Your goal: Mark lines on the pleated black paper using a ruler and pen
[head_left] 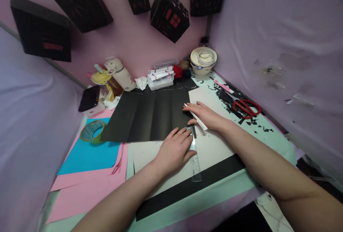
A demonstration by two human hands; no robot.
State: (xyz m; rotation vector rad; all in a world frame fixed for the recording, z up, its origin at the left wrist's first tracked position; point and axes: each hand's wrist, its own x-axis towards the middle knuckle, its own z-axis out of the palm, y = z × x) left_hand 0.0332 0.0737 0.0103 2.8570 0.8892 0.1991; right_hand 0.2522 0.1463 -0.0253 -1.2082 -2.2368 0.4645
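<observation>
A large black paper sheet with several fold creases lies across the table's middle. My left hand presses flat on a clear plastic ruler at the sheet's lower right corner. My right hand rests on the sheet's right edge and holds a white pen-like tool that sticks out both sides of the hand. Under both lies a white paper sheet and a long black strip.
Red-handled scissors and black paper scraps lie right of the hands, with a pink knife. A tape roll, blue paper and pink paper sit left. A marker box, bowl and cups line the back wall.
</observation>
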